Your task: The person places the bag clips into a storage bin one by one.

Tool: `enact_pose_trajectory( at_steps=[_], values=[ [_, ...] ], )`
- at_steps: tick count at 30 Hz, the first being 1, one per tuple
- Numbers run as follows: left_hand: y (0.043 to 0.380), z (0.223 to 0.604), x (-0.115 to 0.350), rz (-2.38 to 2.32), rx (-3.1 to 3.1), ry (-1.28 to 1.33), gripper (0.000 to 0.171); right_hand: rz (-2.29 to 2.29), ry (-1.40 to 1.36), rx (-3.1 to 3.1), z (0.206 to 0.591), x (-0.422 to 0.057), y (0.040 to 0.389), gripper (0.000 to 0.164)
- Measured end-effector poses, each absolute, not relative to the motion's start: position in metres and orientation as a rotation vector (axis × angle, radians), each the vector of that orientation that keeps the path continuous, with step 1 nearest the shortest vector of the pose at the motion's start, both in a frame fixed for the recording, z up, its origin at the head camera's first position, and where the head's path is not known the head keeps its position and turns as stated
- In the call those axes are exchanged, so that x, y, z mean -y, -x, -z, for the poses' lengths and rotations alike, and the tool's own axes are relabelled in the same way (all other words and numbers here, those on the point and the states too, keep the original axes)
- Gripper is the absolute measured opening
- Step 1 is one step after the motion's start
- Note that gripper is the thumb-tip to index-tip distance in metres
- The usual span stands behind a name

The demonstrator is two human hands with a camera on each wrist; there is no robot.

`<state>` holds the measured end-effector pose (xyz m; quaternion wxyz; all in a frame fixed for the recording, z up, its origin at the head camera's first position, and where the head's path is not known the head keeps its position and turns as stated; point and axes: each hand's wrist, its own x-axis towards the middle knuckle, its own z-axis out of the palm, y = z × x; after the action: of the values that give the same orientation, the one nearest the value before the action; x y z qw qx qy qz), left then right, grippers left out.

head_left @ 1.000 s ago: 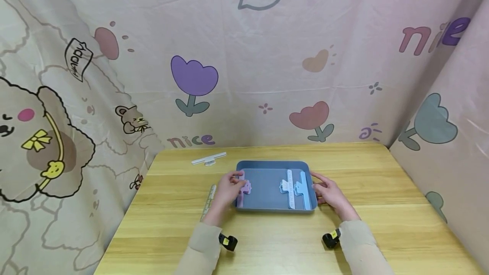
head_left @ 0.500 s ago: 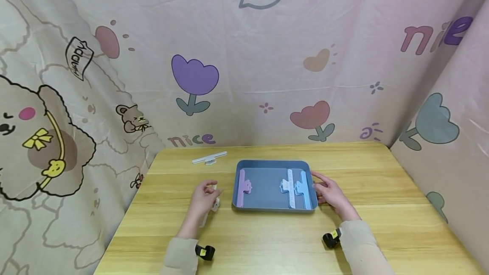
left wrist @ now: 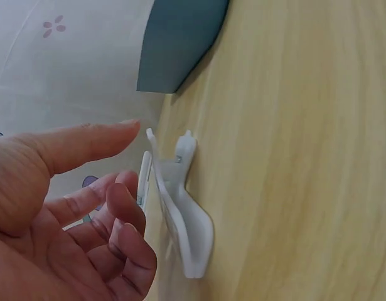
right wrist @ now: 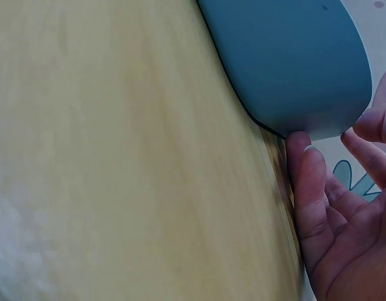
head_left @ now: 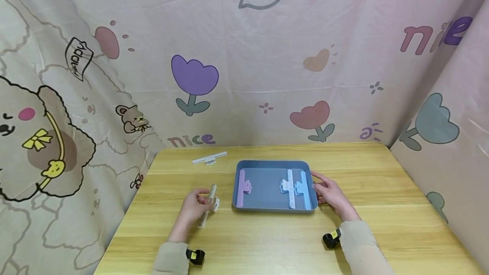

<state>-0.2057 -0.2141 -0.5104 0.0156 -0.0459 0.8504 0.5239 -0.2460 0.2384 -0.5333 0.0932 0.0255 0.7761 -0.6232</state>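
My left hand (head_left: 192,206) hovers beside a white ruler-edged clip (head_left: 212,191) on the table, left of the tray. In the left wrist view the thumb is stretched out and the other fingers are loosely bent, with a gap to the white clip (left wrist: 193,235). My right hand (head_left: 330,194) rests its fingertips against the right outer wall of a blue-grey tray (head_left: 263,198). In the right wrist view those fingertips (right wrist: 298,143) touch the tray's end. Inside the tray lie a purple clip (head_left: 241,190) at left, and a white clip (head_left: 291,194) and a blue clip (head_left: 304,194) at right.
Another white clip (head_left: 209,158) lies near the back left of the wooden table (head_left: 275,241). A patterned cloth (head_left: 244,75) hangs behind the table and along both sides.
My left hand has let go of the purple clip in the tray and moved left to the white clip. The tray shifted very slightly left; the right hand has stayed in place.
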Motion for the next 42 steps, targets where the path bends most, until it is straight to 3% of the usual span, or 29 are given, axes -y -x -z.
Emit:
enact_pose_trajectory(
  at_steps=[7,26,42],
  values=[
    [0.206,0.515,0.214,-1.556,-2.663,0.166,0.059,1.853,-0.073,-2.304,0.535,-0.239,0.247,0.057],
    [0.202,0.516,0.237,-1.279,-2.883,0.379,0.037,1.844,-0.072,-2.308,0.535,-0.239,0.246,0.057],
    [0.209,0.521,0.249,-1.727,-2.601,0.519,0.043,1.842,-0.076,-2.301,0.533,-0.238,0.246,0.058]
  ],
)
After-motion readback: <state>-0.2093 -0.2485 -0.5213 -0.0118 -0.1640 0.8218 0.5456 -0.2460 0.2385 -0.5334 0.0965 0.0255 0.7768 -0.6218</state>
